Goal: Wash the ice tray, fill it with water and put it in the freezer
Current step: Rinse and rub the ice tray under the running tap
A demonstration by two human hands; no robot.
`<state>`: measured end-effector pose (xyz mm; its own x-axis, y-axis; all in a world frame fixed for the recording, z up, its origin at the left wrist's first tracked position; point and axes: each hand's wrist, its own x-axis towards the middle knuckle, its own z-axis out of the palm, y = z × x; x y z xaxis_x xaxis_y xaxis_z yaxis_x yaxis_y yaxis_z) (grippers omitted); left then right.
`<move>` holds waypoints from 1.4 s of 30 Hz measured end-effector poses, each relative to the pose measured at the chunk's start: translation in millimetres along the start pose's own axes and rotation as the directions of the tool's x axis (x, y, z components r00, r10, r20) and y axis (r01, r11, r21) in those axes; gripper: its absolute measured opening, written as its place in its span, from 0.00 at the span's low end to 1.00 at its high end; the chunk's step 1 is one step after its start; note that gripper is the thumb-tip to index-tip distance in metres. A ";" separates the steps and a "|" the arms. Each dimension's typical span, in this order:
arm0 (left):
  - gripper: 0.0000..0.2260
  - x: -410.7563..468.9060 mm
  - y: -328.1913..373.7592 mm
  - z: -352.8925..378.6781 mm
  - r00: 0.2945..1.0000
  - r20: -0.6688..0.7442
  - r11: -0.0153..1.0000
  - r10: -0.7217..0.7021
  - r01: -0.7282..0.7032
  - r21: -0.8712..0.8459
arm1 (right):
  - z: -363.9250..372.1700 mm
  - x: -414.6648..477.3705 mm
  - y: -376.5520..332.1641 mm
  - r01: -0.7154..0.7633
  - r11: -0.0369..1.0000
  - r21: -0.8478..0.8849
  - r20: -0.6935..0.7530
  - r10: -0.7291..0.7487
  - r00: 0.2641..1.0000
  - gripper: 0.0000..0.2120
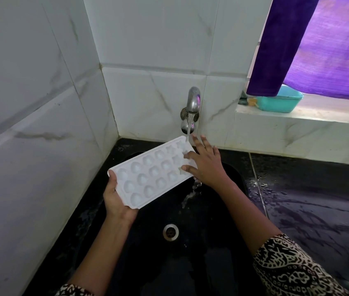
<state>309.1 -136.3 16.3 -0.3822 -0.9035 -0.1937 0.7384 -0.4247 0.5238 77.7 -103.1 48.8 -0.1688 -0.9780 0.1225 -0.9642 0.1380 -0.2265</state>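
Note:
A white ice tray [148, 174] with rounded cells is held tilted over the black sink [222, 242]. My left hand [117, 201] grips its near short end from below. My right hand [206, 162] lies with spread fingers on the tray's far end. Water runs from the metal tap [193, 100] onto that far corner, and it spills off the tray's edge into the sink.
The drain [170, 231] sits in the sink's middle. A wet black counter [319, 199] extends to the right. White marble-look tiles close in the left and back. On the window ledge stands a teal tub [280, 102] under a purple curtain [319, 45].

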 end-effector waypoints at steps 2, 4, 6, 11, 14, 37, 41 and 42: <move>0.28 0.2 -1.3 -2.1 1.000 0.008 1.000 -0.007 0.007 0.012 | -0.6 -1.7 0.3 -0.034 0.999 -0.010 0.000 0.034 0.999 0.20; 0.28 0.6 -3.0 -1.9 1.000 0.020 1.000 -0.014 0.013 0.015 | 1.3 -2.0 -2.8 -0.048 0.998 -0.038 0.017 0.049 0.999 0.21; 0.28 1.1 -2.5 -1.0 1.000 0.017 1.000 -0.014 0.015 -0.003 | 3.2 -1.2 -6.2 -0.034 0.999 -0.026 0.035 0.034 0.999 0.21; 0.27 0.3 2.4 -6.0 0.999 0.008 0.999 -0.044 0.044 -0.022 | 1.2 -0.8 0.2 0.020 1.000 -0.007 0.000 -0.020 1.000 0.21; 0.26 -1.7 1.5 -5.3 0.998 0.012 0.997 -0.070 0.070 -0.030 | 0.5 -0.4 1.5 -0.012 0.999 -0.032 -0.009 0.011 1.000 0.21; 0.25 -6.1 -3.2 -6.8 0.996 -0.085 1.000 -0.021 0.022 0.010 | 4.1 -1.5 6.5 -0.013 0.999 -0.046 0.033 0.014 0.999 0.22; 0.24 -6.4 -2.8 -3.7 0.994 -0.109 1.000 0.002 0.000 0.020 | 12.7 -2.1 0.8 0.025 0.999 -0.025 0.069 -0.023 0.997 0.26; 0.25 -7.1 -1.4 -3.0 0.993 -0.117 1.000 0.013 -0.010 0.020 | 13.1 -2.2 0.7 0.047 0.999 -0.011 0.081 -0.046 0.996 0.27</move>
<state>312.5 -129.5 14.4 -0.3050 -0.9093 -0.2831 0.7312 -0.4141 0.5421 80.1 -102.9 35.7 -0.1074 -0.9927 0.0542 -0.9731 0.0938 -0.2102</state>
